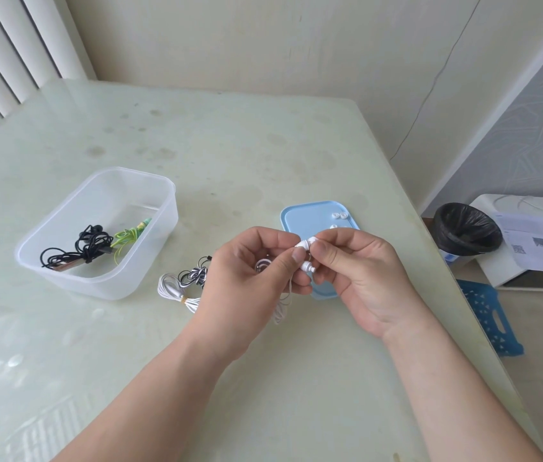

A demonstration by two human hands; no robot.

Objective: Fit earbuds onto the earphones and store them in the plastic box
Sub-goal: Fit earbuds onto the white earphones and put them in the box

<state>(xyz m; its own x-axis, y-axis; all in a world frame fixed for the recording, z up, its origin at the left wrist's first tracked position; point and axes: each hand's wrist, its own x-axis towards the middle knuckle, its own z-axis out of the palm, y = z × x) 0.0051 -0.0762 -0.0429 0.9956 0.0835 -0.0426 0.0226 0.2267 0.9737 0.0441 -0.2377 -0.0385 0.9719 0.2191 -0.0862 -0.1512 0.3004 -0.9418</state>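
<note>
My left hand (pixel 256 261) pinches a pair of white earphones (pixel 307 266) just above the table, their thin cable hanging down below my fingers. My right hand (pixel 353 265) pinches a small white earbud at the upper earphone's tip (pixel 310 242). The lower earphone shows a bare nozzle. Behind my hands lies a light blue lid (pixel 300 216) carrying a few loose white earbuds (pixel 339 215). The clear plastic box (pixel 150 225) stands at the left and holds coiled black earphones (pixel 86 245) and green earphones (pixel 128 236).
A bundled white cable (pixel 176 290) and a black-and-white striped cable (pixel 193 275) lie on the table between the box and my left hand. Off the table's right edge stand a black-lined bin (pixel 467 233), a blue stool (pixel 490 315) and papers (pixel 530 245).
</note>
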